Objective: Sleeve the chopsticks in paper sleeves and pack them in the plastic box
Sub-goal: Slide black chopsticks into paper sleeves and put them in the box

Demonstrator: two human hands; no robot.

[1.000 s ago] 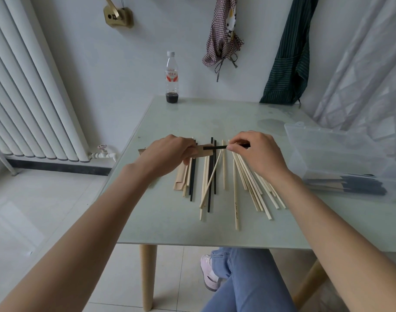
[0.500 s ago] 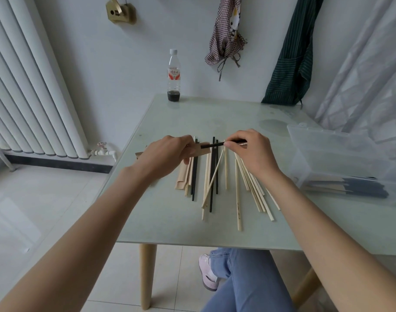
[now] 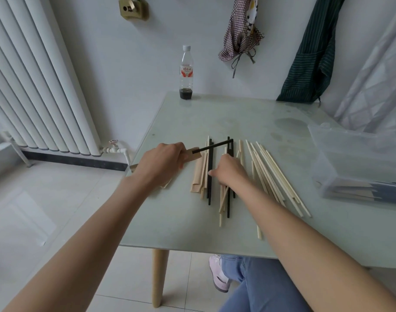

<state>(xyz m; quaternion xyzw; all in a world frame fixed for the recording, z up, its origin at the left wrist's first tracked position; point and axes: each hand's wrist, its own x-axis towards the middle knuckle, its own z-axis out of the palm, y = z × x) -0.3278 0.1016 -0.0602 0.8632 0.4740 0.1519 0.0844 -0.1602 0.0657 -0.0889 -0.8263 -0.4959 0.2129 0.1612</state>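
Your left hand [image 3: 163,164] is curled around a brown paper sleeve [image 3: 193,154], thumb and fingers clamped on it just above the table [image 3: 181,221]. A black chopstick [image 3: 215,145] sticks out of the sleeve's open end and angles up toward the right; its far tip is free, held by nothing else.

Your right hand [image 3: 232,173] is down on the loose pile [image 3: 226,194] of mixed black and pale chopsticks at table centre. Fingers are bent over the sticks and touch them; whether they actually pinch one cannot be told, since the back of the hand hides the fingertips. The two hands are apart, with a small stack of spare sleeves [image 3: 198,179] and a black stick lying between them.

To the right of the pile, a fan of pale wooden chopsticks [image 3: 275,176] lies flat on the table. Further right, near the table edge, sits the clear plastic box [image 3: 359,163], lid open; dark sleeved chopsticks lie along its near bottom.

At the far edge of the table stands a bottle [image 3: 186,73] with a little dark liquid. A radiator [image 3: 35,75] lines the wall at left.
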